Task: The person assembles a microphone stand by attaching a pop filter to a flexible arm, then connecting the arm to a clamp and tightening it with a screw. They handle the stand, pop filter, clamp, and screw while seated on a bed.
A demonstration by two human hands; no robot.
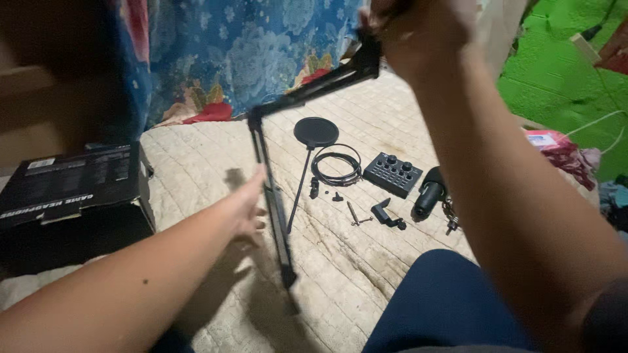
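A black folding microphone boom arm [271, 189] hangs bent over the bed. My right hand [418, 29] is raised at the top and grips the arm's upper end. My left hand [248, 206] reaches out flat beside the lower section, its fingers touching or nearly touching it. The arm's foot [288, 281] rests near the quilt.
On the cream quilt [196, 170] lie a round pop filter [315, 133], a coiled black cable [337, 167], a small black mixer box [392, 174], a black microphone [428, 193], a clamp [387, 216]. An open black carton [72, 196] sits at left. My knee [445, 301] is in blue cloth.
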